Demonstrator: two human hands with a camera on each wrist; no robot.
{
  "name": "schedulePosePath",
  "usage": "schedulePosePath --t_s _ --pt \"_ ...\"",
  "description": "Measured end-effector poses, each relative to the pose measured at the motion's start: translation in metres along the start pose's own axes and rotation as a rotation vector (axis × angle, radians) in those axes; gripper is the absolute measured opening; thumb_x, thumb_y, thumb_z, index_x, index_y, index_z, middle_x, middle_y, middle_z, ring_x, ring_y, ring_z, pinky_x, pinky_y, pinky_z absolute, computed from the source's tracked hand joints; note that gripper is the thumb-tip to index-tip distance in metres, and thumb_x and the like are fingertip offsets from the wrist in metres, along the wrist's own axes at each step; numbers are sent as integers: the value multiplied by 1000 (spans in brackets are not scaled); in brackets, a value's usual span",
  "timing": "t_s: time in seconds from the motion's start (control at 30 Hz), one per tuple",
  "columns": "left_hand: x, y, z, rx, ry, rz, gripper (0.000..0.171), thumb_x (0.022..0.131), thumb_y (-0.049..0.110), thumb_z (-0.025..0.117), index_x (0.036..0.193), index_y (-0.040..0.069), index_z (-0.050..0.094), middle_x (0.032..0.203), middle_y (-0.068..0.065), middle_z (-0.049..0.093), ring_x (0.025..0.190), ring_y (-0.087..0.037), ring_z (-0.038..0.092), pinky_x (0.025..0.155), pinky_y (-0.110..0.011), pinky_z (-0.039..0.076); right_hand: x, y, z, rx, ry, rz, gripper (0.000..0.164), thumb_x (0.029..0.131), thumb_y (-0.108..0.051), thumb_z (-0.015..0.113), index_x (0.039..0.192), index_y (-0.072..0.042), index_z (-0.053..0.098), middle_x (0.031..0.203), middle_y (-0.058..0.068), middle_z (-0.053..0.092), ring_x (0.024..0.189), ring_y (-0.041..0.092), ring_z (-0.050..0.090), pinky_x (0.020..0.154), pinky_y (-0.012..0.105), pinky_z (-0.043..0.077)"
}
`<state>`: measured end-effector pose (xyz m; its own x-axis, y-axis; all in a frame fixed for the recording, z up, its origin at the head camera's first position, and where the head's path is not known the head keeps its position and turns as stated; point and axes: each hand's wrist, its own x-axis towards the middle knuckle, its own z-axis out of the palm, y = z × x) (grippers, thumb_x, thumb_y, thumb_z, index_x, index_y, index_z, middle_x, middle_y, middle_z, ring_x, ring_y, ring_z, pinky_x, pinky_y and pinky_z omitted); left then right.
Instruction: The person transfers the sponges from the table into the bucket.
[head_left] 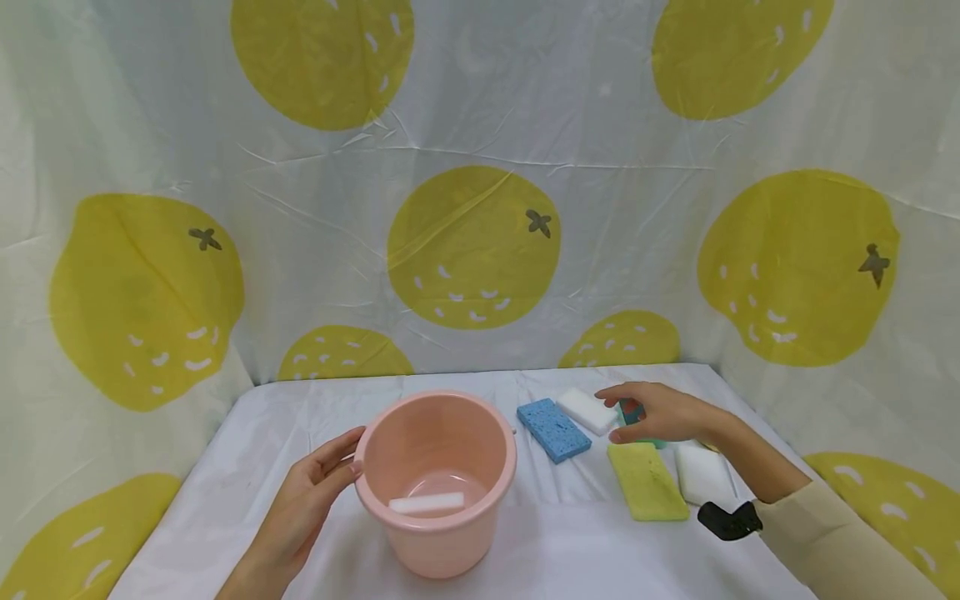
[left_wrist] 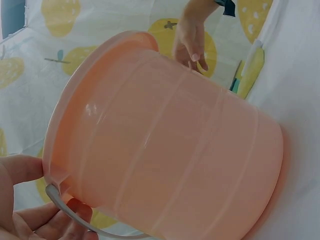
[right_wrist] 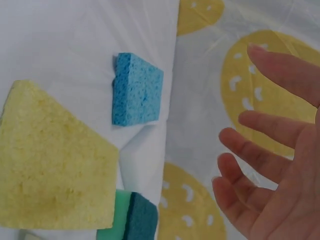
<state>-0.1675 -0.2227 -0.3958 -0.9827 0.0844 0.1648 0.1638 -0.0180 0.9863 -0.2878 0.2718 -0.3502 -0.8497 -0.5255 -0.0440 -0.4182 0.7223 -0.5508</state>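
My left hand (head_left: 311,490) holds the rim of a pink bucket (head_left: 444,546), thumb at the lip and fingers outside it. The bucket's handle (left_wrist: 75,217) passes in front of those fingers. Inside the bucket, at the bottom, lies a white sponge (head_left: 426,503). My right hand (head_left: 663,412) hovers over the sponges with spread, slightly bent fingers and holds nothing. Under it is a green and dark teal sponge (right_wrist: 140,217), partly covered in the head view. Around it lie a blue sponge (head_left: 555,429), a white sponge (head_left: 587,410) and a yellow sponge (head_left: 647,482).
Another white sponge (head_left: 703,473) lies right of the yellow one, partly behind my right forearm. A white cloth (head_left: 577,554) covers the table. Behind it hangs a curtain (head_left: 480,133) printed with yellow fruit, which also closes off both sides.
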Motion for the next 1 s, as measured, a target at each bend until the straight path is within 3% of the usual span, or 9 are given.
schedulePosePath --t_s 0.13,0.23,0.47,0.8,1.0 --pt "0 1 0 2 5 -6 54 103 11 64 152 -2 47 150 -17 51 125 -20 61 101 -18 41 -9 8 5 -25 12 70 70 88 -44 82 145 -11 58 126 2 62 113 32 59 82 41 53" --pt "0 1 1 3 11 -10 54 103 11 65 152 -2 47 150 -17 52 125 -20 61 101 -18 41 -14 17 10 -66 31 77 68 87 -46 82 143 -14 61 121 1 65 111 29 62 80 41 53" --pt "0 0 1 -4 16 -24 54 102 11 65 151 -2 47 150 -16 51 125 -20 61 101 -18 41 -21 36 30 20 41 58 68 90 -35 83 143 -1 58 137 20 59 120 43 57 90 53 53" --pt "0 0 2 5 16 -25 55 102 12 66 151 -1 47 150 -16 52 126 -19 60 101 -18 40 -24 51 53 -77 104 93 76 85 -40 85 140 5 59 135 27 57 126 52 50 100 68 42" --pt "-1 0 2 11 26 -39 55 102 13 66 151 0 48 150 -15 52 126 -19 60 101 -18 39 -19 56 59 -136 93 148 83 81 -47 87 140 3 60 136 30 53 126 52 50 100 68 41"
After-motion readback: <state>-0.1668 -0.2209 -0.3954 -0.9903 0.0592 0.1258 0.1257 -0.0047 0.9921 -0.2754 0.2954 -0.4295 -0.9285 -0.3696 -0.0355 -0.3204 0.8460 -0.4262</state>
